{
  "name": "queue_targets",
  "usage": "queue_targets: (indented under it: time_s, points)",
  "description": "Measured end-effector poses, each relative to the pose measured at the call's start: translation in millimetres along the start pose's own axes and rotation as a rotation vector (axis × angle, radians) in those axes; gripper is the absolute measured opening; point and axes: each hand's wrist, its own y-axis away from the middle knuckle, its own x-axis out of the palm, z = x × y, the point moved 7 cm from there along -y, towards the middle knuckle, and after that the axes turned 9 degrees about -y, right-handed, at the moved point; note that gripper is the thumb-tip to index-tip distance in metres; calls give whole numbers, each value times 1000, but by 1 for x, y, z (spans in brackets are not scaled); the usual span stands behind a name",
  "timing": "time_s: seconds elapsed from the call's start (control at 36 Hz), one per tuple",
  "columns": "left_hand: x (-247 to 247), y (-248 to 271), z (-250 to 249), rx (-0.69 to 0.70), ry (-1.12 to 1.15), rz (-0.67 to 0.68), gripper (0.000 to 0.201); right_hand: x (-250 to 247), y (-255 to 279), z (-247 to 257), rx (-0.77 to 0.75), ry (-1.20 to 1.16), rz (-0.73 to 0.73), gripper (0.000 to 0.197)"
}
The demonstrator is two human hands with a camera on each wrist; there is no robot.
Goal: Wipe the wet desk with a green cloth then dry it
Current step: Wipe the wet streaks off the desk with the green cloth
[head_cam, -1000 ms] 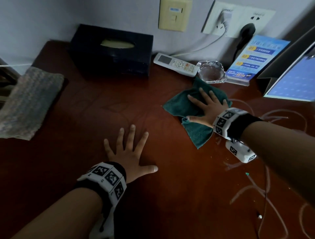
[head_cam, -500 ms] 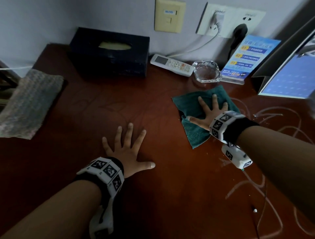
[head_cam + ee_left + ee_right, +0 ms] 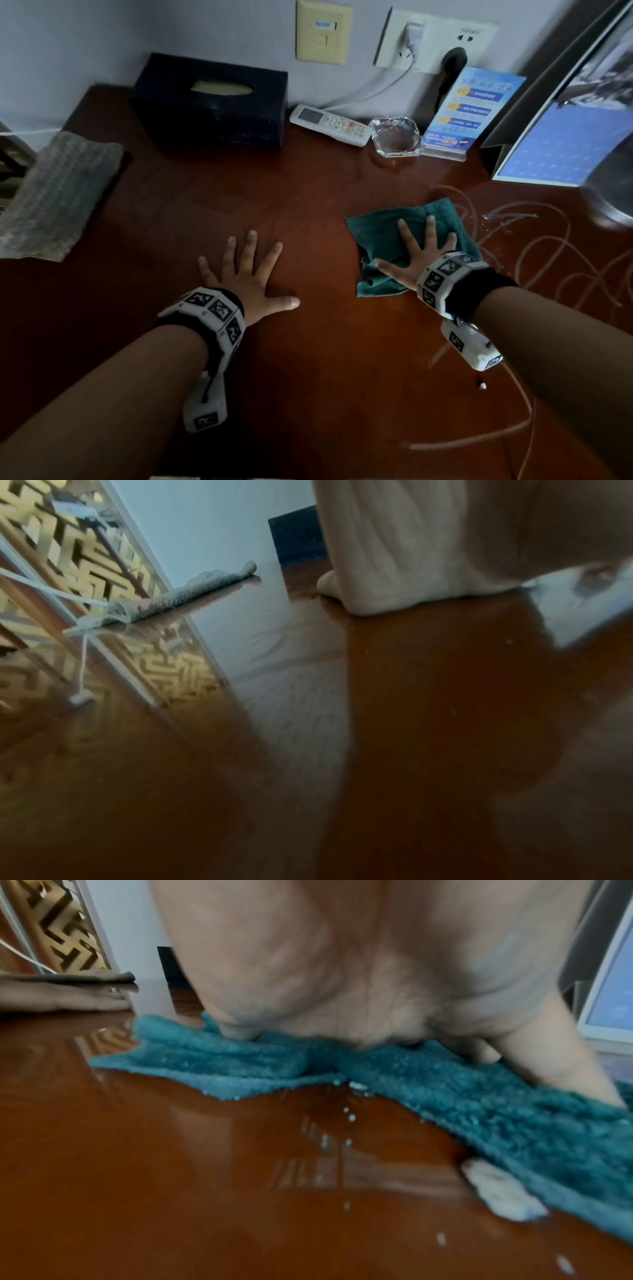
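On the right half of the reddish-brown worktop [image 3: 318,394], the green cloth [image 3: 380,236] lies crumpled but roughly flat, its long axis running from a near bunched edge toward a far corner that points at the monitor [image 3: 534,161]. The right hand [image 3: 416,255] presses it down with fingers straight and spread, covering the cloth's middle. The left hand [image 3: 248,277] rests flat on bare wood, fingers splayed, holding nothing. Pale looping water streaks [image 3: 555,260] mark the surface right of the cloth; droplets [image 3: 349,1118] sit just before its near edge in the right wrist view. A folded grey cloth [image 3: 58,198] lies at the left edge. Along the wall stand a dark tissue box [image 3: 212,102], remote control [image 3: 330,125], glass ashtray [image 3: 397,137] and blue leaflet [image 3: 469,113]. Both wrist views are blurred; the monitor is cut off at the frame.
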Motion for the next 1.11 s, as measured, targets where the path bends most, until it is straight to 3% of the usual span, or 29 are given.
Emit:
queue_targets:
  time_s: [0.22, 0.58, 0.81, 0.92, 1.11]
  points:
    - [-10, 11, -14, -47, -112, -103, 92, 17, 26, -8, -5, -4, 24, 98]
    - [-9, 24, -100, 199, -62, -237, 68, 44, 49, -15, -10, -37, 8, 99]
    - [-5, 29, -148, 376, -200, -298, 59, 53, 61, -18, -1, 21, 45, 95]
    - [-1, 21, -152, 364, -218, -232, 57, 53, 64, -21, -22, 20, 51, 95]
    - [9, 18, -138, 364, -271, -272, 61, 52, 66, -24, -56, -19, 48, 94]
